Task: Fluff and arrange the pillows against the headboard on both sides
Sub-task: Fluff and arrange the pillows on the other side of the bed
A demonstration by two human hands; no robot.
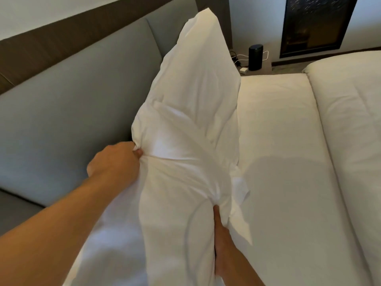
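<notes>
1. Grey padded headboard (pixel 68 112) fills the left half of the frame, with a dark wood strip running above it toward the upper left.
2. White pillow (pixel 191 112) stands on its end in the middle of the frame, leaning against the headboard, top corner poking up near the top centre.
3. Left hand (pixel 115 162) comes in from the lower left, fingers bunched tight on a fold of the pillowcase at the pillow's left edge.
4. Right hand (pixel 221 242) is at the bottom centre, mostly buried in the fabric; its fingers (pixel 216 215) are pinched into a crease on the pillow's lower right side.
5. White mattress sheet (pixel 288 162) spreads to the right, and a folded duvet (pixel 350 120) lies along the right edge.
6. Small black cylinder speaker (pixel 255 57) sits on a nightstand in the upper right, white cables beside it.
</notes>
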